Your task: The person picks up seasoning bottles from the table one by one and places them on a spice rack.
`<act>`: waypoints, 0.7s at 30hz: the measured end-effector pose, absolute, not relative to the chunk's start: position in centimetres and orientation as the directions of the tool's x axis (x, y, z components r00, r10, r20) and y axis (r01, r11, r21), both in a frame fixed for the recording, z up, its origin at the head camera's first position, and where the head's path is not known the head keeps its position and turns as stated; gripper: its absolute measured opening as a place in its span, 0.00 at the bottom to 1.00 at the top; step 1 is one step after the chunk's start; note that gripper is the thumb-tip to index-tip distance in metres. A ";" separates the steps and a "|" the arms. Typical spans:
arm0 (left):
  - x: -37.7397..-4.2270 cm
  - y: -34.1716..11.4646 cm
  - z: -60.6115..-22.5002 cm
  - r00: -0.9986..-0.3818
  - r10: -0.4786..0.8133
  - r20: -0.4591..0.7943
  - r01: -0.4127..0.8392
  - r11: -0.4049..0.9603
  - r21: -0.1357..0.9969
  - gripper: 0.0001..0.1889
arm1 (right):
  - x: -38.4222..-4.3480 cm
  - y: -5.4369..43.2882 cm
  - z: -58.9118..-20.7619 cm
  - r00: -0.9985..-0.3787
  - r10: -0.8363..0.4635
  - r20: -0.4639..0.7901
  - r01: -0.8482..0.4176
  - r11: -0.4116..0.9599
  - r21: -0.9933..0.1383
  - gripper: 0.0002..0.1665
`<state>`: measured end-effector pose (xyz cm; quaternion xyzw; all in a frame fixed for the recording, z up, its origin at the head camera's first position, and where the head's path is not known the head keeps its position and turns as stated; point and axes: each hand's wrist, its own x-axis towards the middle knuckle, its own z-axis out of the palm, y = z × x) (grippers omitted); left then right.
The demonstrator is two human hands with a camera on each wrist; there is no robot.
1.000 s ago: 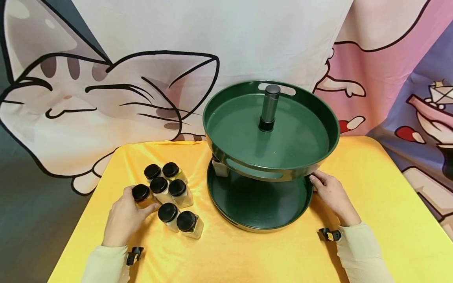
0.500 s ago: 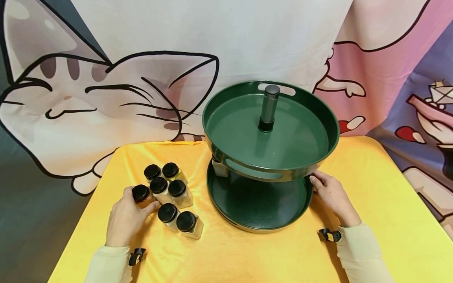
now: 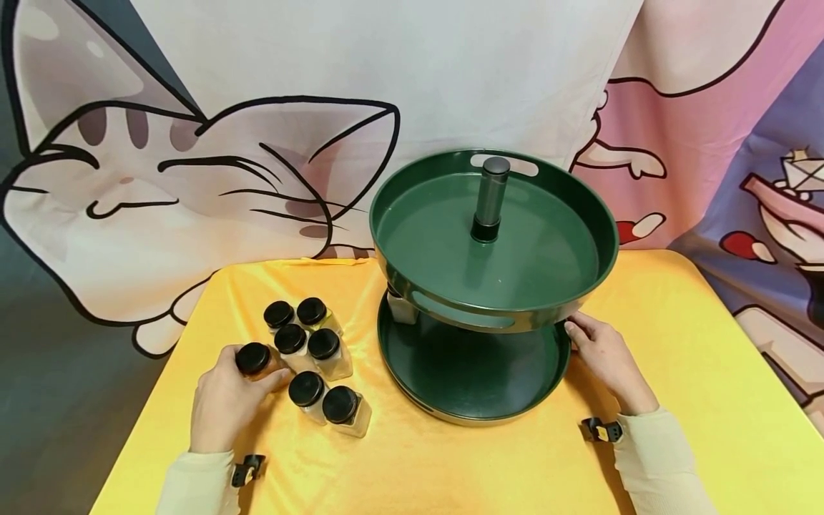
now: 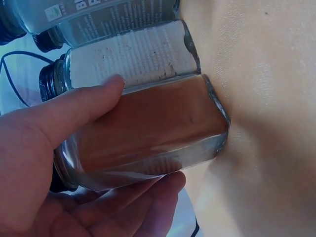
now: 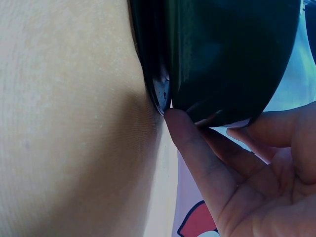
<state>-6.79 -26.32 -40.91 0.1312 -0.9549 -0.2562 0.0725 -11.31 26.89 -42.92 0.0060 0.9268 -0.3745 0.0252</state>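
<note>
In the head view my left hand (image 3: pixel 225 400) grips a black-capped spice jar (image 3: pixel 254 359) at the left of the group. The left wrist view shows reddish-brown powder in this jar (image 4: pixel 153 128), with the thumb on one side and fingers on the other; its base is close to the yellow cloth. Several more spice jars (image 3: pixel 330 352) with pale or yellowish contents stand just right of it. My right hand (image 3: pixel 605 354) holds the lower green tray (image 3: pixel 473 386) by its right rim, thumb at the edge. In the right wrist view, fingertips meet the tray's dark wall (image 5: pixel 232 59).
The upper green tray (image 3: pixel 444 265) overhangs the lower one, with a dark post (image 3: pixel 491 197) rising through its middle. One pale jar (image 3: pixel 402 307) stands on the lower tray at the left. A printed cartoon curtain (image 3: pixel 502 71) hangs behind the yellow-covered table (image 3: pixel 412 472).
The jar in my left hand has shifted slightly left and toward me, a little away from its neighbours. My right hand and the trays stay in place.
</note>
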 end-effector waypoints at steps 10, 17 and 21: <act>-6.7 -26.5 -40.7 -0.964 -0.262 0.041 -0.206 0.836 0.508 0.41 | -11.3 26.9 -42.9 -0.999 -0.012 -0.045 0.023 0.709 -0.705 0.25; -6.8 -26.5 -40.5 -0.957 -0.288 0.020 -0.237 0.825 0.514 0.42 | -11.2 26.9 -43.0 -0.999 -0.010 -0.054 0.031 0.702 -0.712 0.26; -6.8 -26.5 -40.3 -0.946 -0.323 0.007 -0.272 0.808 0.523 0.46 | -11.3 26.9 -42.9 -0.998 -0.013 -0.065 0.037 0.694 -0.719 0.25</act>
